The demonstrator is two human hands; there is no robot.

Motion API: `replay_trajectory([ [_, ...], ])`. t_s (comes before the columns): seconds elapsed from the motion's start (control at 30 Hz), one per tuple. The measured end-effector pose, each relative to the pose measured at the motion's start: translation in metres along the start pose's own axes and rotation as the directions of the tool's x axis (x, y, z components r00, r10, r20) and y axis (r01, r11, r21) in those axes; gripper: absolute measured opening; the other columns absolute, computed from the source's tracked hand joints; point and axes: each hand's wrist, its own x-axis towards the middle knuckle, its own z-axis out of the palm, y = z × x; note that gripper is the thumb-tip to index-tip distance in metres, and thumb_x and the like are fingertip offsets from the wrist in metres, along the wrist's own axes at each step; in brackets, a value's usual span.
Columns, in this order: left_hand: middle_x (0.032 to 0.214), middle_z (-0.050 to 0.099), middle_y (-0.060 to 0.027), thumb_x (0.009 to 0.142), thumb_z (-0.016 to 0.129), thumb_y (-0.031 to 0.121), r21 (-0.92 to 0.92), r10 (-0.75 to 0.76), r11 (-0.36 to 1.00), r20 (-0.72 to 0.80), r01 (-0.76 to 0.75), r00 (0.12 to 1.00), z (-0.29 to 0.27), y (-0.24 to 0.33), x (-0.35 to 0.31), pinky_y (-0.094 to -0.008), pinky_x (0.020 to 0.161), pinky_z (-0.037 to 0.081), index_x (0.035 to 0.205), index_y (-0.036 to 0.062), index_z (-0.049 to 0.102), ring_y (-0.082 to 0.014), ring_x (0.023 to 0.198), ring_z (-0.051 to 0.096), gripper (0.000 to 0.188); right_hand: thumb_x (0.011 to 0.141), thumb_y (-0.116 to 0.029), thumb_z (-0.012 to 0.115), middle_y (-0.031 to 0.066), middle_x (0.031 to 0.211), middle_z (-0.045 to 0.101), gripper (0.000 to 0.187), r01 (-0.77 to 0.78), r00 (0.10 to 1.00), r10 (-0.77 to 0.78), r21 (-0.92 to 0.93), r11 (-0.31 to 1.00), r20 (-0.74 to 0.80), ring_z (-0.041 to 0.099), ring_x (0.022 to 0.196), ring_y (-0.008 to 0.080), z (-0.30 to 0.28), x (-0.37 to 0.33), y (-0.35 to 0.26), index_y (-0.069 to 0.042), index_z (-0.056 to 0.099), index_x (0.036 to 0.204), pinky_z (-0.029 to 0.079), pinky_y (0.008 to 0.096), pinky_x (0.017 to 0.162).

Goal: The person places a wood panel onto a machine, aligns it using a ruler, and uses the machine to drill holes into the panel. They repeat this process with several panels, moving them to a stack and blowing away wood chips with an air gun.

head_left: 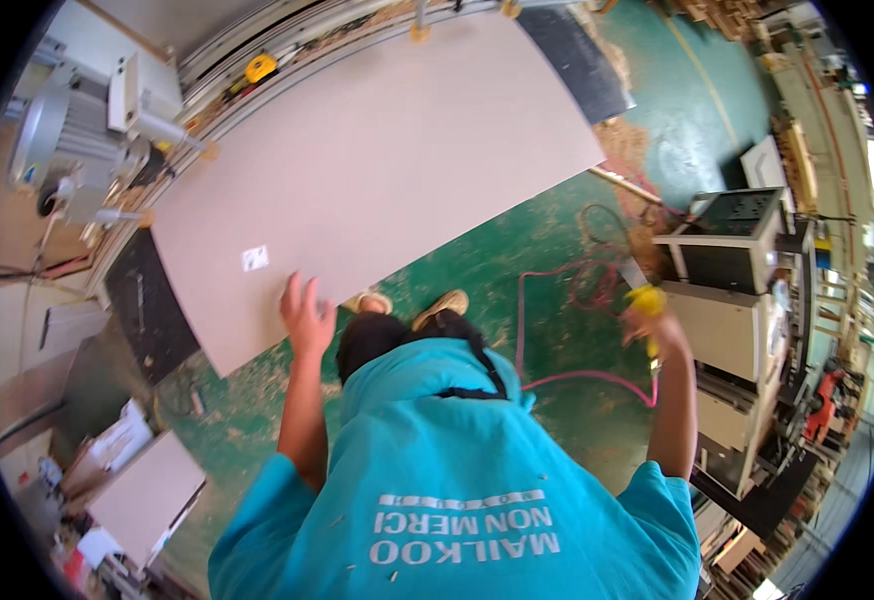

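Observation:
A large pale pinkish-grey board [367,170] lies flat in front of me on a machine bed, with a small white label [255,258] near its left end. My left hand [309,315] is at the board's near edge with its fingers apart. It holds nothing, and I cannot tell whether the fingertips touch the board. Out to the right, my right hand [663,332] is closed around a yellow air blow gun [647,298]. A pink air hose [597,376] runs from below the gun across to the left; fingers and gun are partly blurred.
A machine rail [297,75] with a yellow tape measure [260,68] on it borders the board's far side. Cabinets [707,325] stand close on my right. Sawdust and looped hose lie on the green floor [477,265]. Another panel [147,495] sits at the lower left.

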Motion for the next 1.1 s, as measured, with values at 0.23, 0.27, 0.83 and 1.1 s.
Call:
replay_trajectory([
  [0.23, 0.159, 0.024, -0.0125, 0.078, 0.076, 0.037, 0.15, -0.194, 0.979, 0.47, 0.139, 0.861, -0.028, -0.047, 0.046, -0.0478, 0.117, 0.025, 0.145, 0.017, 0.044, -0.0362, 0.146, 0.021, 0.077, 0.099, -0.024, 0.056, 0.0026, 0.099, 0.064, 0.019, 0.44, 0.883, -0.252, 0.511, 0.739, -0.396, 0.057, 0.079, 0.0083, -0.002, 0.035, 0.038, -0.009, 0.061, 0.11, 0.044, 0.0226, 0.065],
  [0.27, 0.159, 0.022, -0.013, 0.078, 0.075, 0.037, 0.072, -0.185, 0.982, 0.487, 0.172, 0.853, -0.026, -0.064, 0.052, -0.0459, 0.118, 0.025, 0.146, 0.0166, 0.043, -0.0359, 0.147, 0.02, 0.078, 0.098, -0.022, 0.057, 0.0033, 0.102, 0.064, 0.02, 0.458, 0.883, -0.324, 0.476, 0.751, -0.338, 0.058, 0.082, 0.0079, 0.007, 0.041, 0.049, -0.009, 0.06, 0.113, 0.045, 0.0228, 0.067],
  [0.83, 0.163, 0.001, -0.0128, 0.072, 0.078, 0.049, 0.293, 0.008, 0.931, 0.576, -0.216, 0.817, 0.047, 0.13, 0.09, -0.0833, 0.1, 0.015, 0.155, 0.0302, 0.018, -0.0419, 0.149, 0.001, 0.105, 0.098, -0.026, 0.057, 0.0037, 0.08, 0.067, 0.035, 0.21, 0.971, -0.151, 0.359, 0.909, -0.185, 0.064, 0.074, 0.0107, 0.137, 0.011, 0.078, -0.007, 0.051, 0.127, 0.043, 0.0232, 0.063],
  [1.1, 0.163, -0.017, -0.0094, 0.061, 0.087, 0.046, 0.407, -0.185, 0.885, 0.755, -0.228, 0.63, 0.029, 0.15, 0.148, -0.0855, 0.098, 0.016, 0.155, 0.0384, -0.003, -0.0437, 0.148, -0.011, 0.13, 0.085, -0.018, 0.073, 0.0046, 0.08, 0.067, 0.042, 0.062, 0.985, -0.038, -0.143, 0.988, 0.165, 0.064, 0.065, 0.0138, 0.128, -0.054, -0.038, -0.006, 0.057, 0.122, 0.052, 0.0322, 0.066],
])
